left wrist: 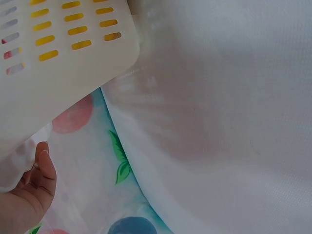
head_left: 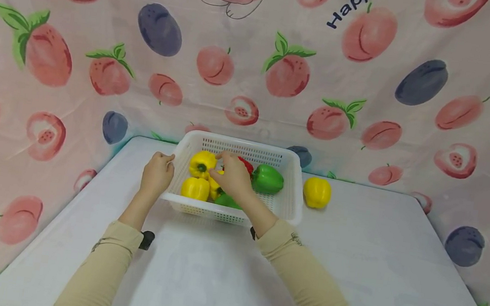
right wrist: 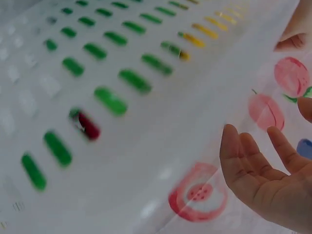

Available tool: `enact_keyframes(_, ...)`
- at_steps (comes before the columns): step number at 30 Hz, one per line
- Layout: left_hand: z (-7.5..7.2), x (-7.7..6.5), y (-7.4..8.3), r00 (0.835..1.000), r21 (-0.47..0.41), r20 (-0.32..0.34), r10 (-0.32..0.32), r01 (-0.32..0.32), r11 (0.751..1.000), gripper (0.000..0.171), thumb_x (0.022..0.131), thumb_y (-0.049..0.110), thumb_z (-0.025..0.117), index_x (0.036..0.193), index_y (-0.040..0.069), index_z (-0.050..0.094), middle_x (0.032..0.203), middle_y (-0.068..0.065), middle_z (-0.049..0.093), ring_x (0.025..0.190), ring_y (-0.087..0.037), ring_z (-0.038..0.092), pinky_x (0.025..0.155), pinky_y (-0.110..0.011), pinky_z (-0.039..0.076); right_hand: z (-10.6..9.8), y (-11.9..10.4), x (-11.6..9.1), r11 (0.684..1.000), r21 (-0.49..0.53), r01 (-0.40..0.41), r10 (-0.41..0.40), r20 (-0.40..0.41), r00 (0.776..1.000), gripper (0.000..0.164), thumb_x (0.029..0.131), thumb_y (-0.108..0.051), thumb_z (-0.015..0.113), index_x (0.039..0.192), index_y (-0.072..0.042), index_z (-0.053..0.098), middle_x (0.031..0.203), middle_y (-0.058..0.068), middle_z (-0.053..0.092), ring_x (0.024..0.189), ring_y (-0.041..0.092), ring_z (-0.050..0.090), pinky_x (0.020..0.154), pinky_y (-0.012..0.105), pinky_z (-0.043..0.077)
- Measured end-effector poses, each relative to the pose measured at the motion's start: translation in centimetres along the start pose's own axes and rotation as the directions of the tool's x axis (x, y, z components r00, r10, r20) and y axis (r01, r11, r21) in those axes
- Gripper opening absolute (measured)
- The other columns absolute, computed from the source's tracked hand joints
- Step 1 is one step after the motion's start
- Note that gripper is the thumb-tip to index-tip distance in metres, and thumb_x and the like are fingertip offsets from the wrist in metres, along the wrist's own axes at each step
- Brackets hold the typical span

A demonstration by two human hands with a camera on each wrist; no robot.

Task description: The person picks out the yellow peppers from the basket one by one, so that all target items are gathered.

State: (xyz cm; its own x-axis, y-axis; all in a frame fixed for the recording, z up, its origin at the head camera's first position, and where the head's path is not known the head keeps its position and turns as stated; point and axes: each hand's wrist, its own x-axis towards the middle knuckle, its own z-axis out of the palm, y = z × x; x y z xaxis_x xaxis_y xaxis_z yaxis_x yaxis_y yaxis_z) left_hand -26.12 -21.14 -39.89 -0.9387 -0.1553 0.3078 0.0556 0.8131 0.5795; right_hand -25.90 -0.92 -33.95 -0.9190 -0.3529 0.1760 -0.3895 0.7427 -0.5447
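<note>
A white plastic basket with slotted walls stands at the back of the table. Inside it are several bell peppers: a yellow bell pepper at the front left, another by the back wall, a red bell pepper partly behind my hand, and a green bell pepper on the right. My left hand holds the basket's left rim with curled fingers. Over the basket's middle hovers my right hand, thumb and fingers spread with nothing between them; the right wrist view also shows this hand above the rim.
One yellow bell pepper lies on the table just right of the basket. A white cover lies over the table. Behind it hangs a pink fruit-print cloth, which also runs down both sides.
</note>
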Motion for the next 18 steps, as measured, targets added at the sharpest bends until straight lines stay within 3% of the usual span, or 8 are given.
enact_keyframes(5, -0.1, 0.0, 0.0, 1.0, 0.002, -0.004, 0.006, -0.006, 1.0, 0.034, 0.095, 0.004, 0.044, 0.124, -0.01, 0.054, 0.112, -0.031, 0.055, 0.094, -0.043, 0.06, 0.08, -0.049, 0.053, 1.2, -1.1, 0.0, 0.998, -0.019, -0.057, 0.058, 0.04, 0.998, 0.043, 0.088, -0.028, 0.065, 0.126, -0.009, 0.054, 0.124, 0.011, 0.057, 0.091, 0.022, 0.056, 0.084, 0.033, 0.055)
enact_keyframes(18, -0.2, 0.0, 0.0, 1.0, 0.022, -0.002, 0.004, -0.004, 1.0, 0.034, 0.094, 0.005, 0.045, 0.124, -0.01, 0.055, 0.112, -0.031, 0.056, 0.098, -0.043, 0.059, 0.084, -0.051, 0.052, 4.1, -2.6, 0.2, 0.994, -0.101, -0.05, 0.06, 0.098, 0.993, 0.044, 0.089, -0.034, 0.064, 0.126, -0.013, 0.056, 0.13, 0.015, 0.052, 0.108, 0.027, 0.055, 0.095, 0.039, 0.051)
